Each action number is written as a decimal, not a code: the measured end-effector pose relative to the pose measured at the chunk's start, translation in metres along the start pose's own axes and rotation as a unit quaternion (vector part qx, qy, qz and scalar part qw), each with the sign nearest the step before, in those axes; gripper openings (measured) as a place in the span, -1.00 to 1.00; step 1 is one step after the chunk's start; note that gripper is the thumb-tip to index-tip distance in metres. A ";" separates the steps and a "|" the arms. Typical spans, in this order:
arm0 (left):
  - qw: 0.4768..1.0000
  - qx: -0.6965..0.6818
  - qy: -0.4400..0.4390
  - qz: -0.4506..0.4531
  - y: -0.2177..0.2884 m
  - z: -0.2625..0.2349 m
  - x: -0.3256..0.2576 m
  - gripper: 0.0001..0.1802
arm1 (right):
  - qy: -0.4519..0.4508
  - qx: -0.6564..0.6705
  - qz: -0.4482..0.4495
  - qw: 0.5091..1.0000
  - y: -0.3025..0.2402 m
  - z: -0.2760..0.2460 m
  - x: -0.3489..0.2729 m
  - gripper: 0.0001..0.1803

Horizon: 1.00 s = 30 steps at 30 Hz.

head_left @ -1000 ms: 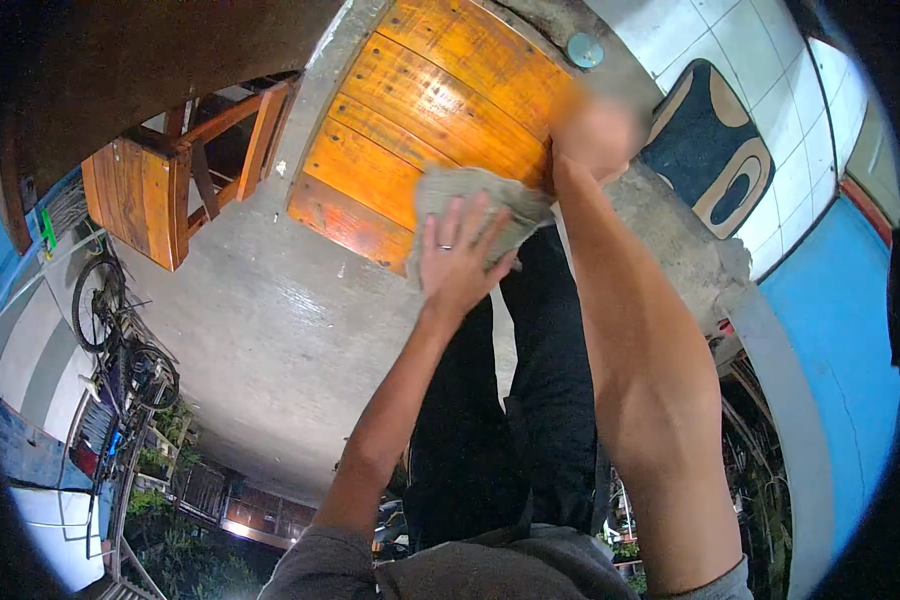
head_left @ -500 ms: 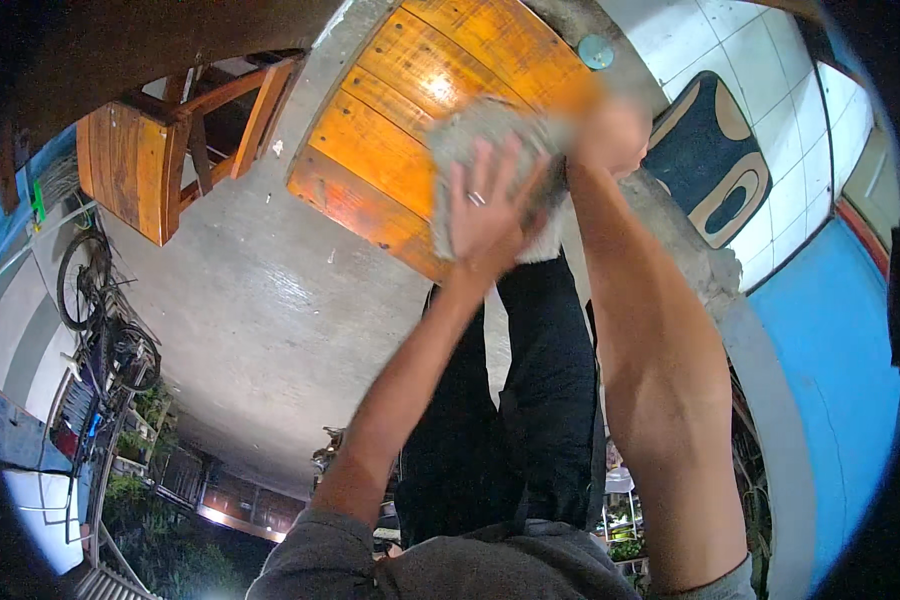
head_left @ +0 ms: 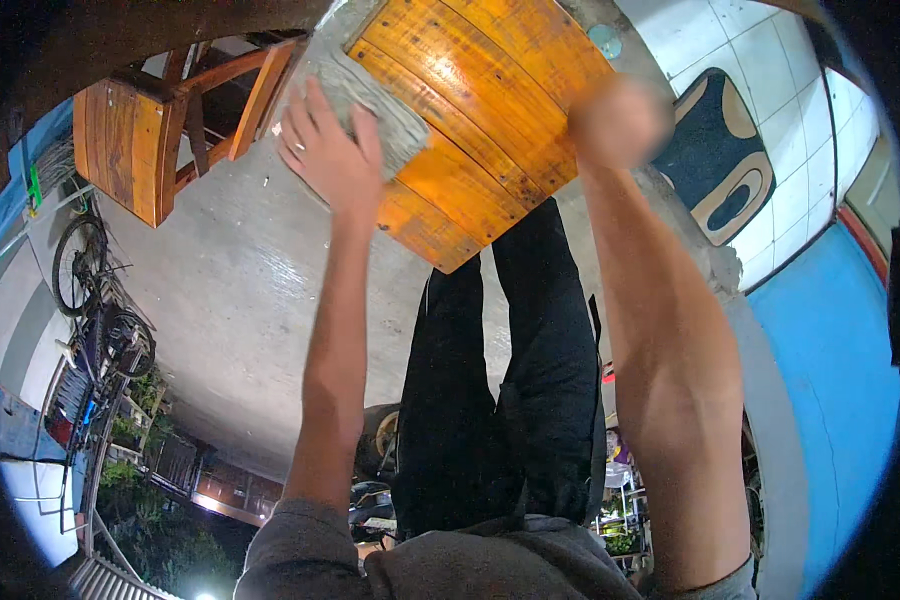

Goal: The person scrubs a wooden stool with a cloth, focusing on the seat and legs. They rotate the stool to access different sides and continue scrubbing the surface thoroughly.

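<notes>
A slatted wooden tabletop (head_left: 490, 110), orange-brown and shiny, lies in front of me. Over its left edge is a grey cloth (head_left: 388, 112), spread flat and rumpled. My left hand (head_left: 335, 150), with a ring on one finger, rests on this cloth, fingers stretched and thumb apart. The cloth and hand hide the tabletop's left corner. At the right edge of the wood is my right hand (head_left: 620, 122), smeared by blur; its fingers cannot be made out, nor whether it grips the edge.
A wooden chair or bench (head_left: 135, 150) stands left on the concrete floor (head_left: 240, 290). To the right lie a dark mat (head_left: 715, 155) on white tiles and a small teal round object (head_left: 604, 41). Bicycles (head_left: 95, 300) lean far left; a blue wall (head_left: 830, 350) rises at right.
My left hand and the cloth have moved left across the tabletop, from its near right part to its left edge, baring the near corner. My right hand stays at the right edge.
</notes>
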<state>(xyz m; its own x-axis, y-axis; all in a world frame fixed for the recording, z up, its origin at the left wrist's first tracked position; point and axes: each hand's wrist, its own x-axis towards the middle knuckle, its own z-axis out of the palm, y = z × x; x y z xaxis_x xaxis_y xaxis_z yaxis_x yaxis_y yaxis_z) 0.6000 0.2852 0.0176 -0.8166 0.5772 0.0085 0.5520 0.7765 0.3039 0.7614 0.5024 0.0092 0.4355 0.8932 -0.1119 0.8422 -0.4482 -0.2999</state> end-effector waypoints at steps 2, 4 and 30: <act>0.996 0.069 0.027 0.049 0.021 0.008 -0.051 -0.30 | 0.001 0.001 -0.001 1.000 0.004 0.002 -0.001 -0.53; 0.987 0.074 -0.101 0.097 0.043 0.011 -0.106 -0.30 | -0.004 -0.008 -0.011 1.000 0.004 0.002 -0.004 -0.54; 0.983 0.000 -0.179 -0.030 0.068 0.010 -0.193 -0.09 | 0.029 -0.026 0.000 0.999 0.006 0.007 -0.001 -0.48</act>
<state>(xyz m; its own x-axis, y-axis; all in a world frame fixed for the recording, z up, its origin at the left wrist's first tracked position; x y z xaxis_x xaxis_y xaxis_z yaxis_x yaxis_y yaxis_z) 0.7970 0.2293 0.0271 -0.7354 0.5826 -0.3461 0.5046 0.8117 0.2942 0.7640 0.4991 0.0008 0.4515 0.8905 -0.0560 0.8569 -0.4503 -0.2508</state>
